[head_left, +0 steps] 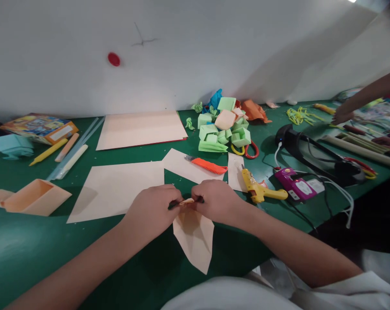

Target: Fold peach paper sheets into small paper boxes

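Both hands pinch the top edge of a folded peach paper piece (195, 237) near the table's front edge. My left hand (154, 204) grips it from the left, fingers curled. From the right, my right hand (216, 200) is closed on the same edge, close to the left one. The paper's lower part hangs toward me in a pointed shape with creases. Just beyond the hands lie a flat peach sheet (117, 187) and another cut sheet (178, 161), on which rests an orange utility knife (209, 165). Fingertips are partly hidden.
A yellow glue gun (259, 187) and purple power adapter (295, 185) lie right. Folded green paper boxes (211, 133) and scissors (251, 150) sit behind. Left are a peach paper box (38, 198) and glue sticks (74, 161). Another person's hand (342, 114) reaches in far right.
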